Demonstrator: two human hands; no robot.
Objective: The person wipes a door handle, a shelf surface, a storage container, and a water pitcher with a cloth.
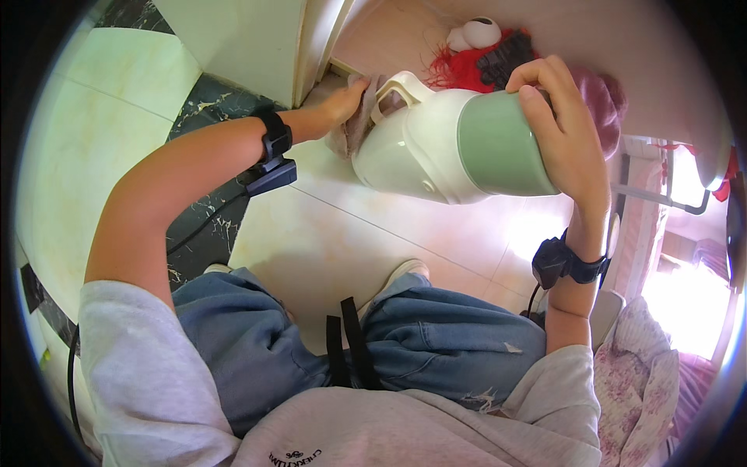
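A white thermos flask (408, 152) with a green base section (502, 143) lies tilted on its side in the air, held in front of me above the tiled floor. My right hand (560, 122) grips the green end, fingers over its far edge and thumb along the top. At the opposite end, my left hand (344, 105) presses a greyish-pink cloth (356, 125) near the flask's handle (402, 87). Most of the left fingers are hidden behind the cloth. Whether the cloth covers the flask's top cannot be made out.
Past the flask lie a red fringed item (461, 67), a black object (508, 58), a white rounded object (475, 34) and pink fabric (601, 108). A door edge (303, 52) stands at the left above a dark marble strip (204, 111). Floral fabric (630, 373) hangs at right.
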